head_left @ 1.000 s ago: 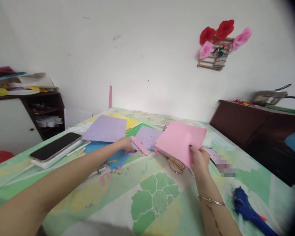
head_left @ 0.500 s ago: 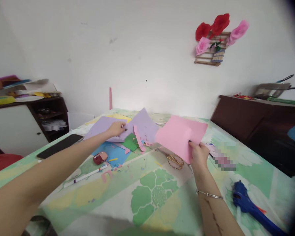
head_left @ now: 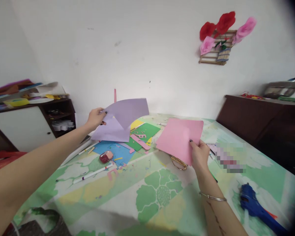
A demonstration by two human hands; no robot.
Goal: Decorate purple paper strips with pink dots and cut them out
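My left hand (head_left: 97,118) pinches the edge of a purple paper sheet (head_left: 130,109), which is lifted and curves to the right. Another purple piece (head_left: 113,131) hangs or lies just below it; whether the two are joined I cannot tell. In my right hand (head_left: 199,153) is a pink paper sheet (head_left: 175,136), gripped at its lower right edge and tilted above the table. Gold-handled scissors (head_left: 179,162) lie partly hidden beneath the pink sheet. Green paper (head_left: 151,130) and blue paper (head_left: 102,148) rest on the table with pink strips and scraps on them.
A small dark red object (head_left: 106,156) and a white marker (head_left: 93,173) lie at the left. At the right is a blue glue gun (head_left: 250,200). Dark cabinets (head_left: 255,121) flank the table, whose cloth (head_left: 159,190) is floral. The wall stands behind.
My left hand has raised the purple sheet up and left, uncovering more green paper and scraps. The pink sheet stays in my right hand, now covering more of the scissors.
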